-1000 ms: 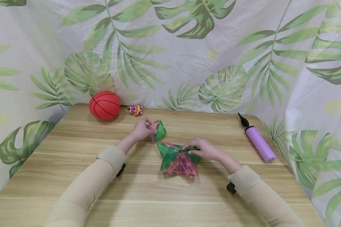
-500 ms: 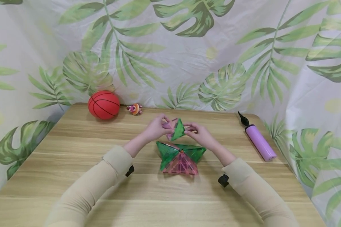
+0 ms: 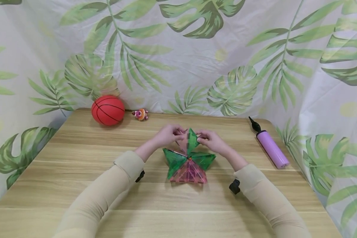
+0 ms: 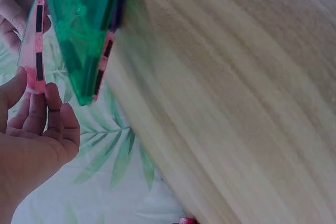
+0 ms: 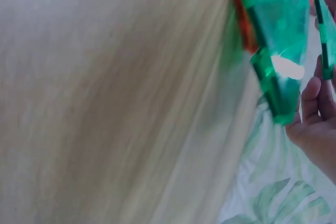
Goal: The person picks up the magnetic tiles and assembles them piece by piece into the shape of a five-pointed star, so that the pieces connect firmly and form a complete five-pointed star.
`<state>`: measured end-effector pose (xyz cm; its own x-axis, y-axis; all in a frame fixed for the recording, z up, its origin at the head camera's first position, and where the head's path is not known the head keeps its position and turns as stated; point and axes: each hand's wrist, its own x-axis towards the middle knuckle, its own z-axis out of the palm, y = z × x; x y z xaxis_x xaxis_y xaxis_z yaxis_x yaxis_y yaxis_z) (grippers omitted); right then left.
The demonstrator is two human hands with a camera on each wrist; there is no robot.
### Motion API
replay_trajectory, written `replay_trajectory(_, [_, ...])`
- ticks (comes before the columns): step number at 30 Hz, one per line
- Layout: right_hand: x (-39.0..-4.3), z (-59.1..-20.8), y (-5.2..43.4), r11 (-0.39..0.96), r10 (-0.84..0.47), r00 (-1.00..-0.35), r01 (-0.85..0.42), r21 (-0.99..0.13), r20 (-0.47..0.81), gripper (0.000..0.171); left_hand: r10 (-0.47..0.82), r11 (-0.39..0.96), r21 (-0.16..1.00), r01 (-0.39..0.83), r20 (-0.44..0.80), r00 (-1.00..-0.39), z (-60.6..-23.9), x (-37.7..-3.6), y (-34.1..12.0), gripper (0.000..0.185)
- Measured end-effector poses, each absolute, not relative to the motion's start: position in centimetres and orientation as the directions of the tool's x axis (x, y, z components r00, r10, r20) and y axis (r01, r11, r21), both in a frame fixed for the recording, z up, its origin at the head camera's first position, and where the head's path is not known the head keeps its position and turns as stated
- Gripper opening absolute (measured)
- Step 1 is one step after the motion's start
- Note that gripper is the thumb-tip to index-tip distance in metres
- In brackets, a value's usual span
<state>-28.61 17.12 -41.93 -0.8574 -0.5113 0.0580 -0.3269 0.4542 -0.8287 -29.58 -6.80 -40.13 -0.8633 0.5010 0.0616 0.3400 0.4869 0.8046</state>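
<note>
At mid-desk (image 3: pixel 77 158), left hand (image 3: pixel 166 135) pinches a pink tile (image 3: pixel 183 144) and right hand (image 3: pixel 209 140) a green tile (image 3: pixel 192 141), meeting upright above the part-built tile star (image 3: pixel 188 165). Three flat tiles laid; these two appear unseated.

Bare wooden table (image 3: pixel 77 185) lies open on every side of the tile star (image 3: pixel 188 165); a basketball (image 3: pixel 108 110) and small toy (image 3: pixel 141 114) stand behind-left of it, a purple pump (image 3: pixel 271 148) well to its right.
</note>
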Motion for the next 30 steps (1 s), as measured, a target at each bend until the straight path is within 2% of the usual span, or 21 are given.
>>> replay_trajectory(7, [-29.6, -43.0, 17.8, 0.4, -0.53, -0.847, -0.213, -0.891, -0.036, 0.035, 0.527, 0.503, 0.78, 0.371, 0.063, -0.847, -41.2, -29.9, -6.3, 0.021])
replay_trajectory(15, [-30.0, -44.1, 17.7, 0.401, -0.537, -0.822, -0.05, -0.915, -0.191, 0.035, 0.525, 0.546, 0.768, 0.333, -0.004, -0.851, -42.6, -30.5, -6.2, 0.024])
replay_trajectory(25, [-30.3, -44.4, 16.8, 0.56, -0.519, -0.825, -0.129, -0.818, -0.225, 0.024, 0.541, 0.6, 0.739, 0.306, -0.093, -0.836, -43.3, -30.9, -5.8, 0.021])
replay_trajectory(30, [-30.3, -44.5, 16.7, 0.585, -0.533, -0.819, -0.175, -0.792, -0.213, 0.027, 0.536, 0.635, 0.713, 0.296, -0.132, -0.834, -43.5, -30.9, -5.9, 0.024])
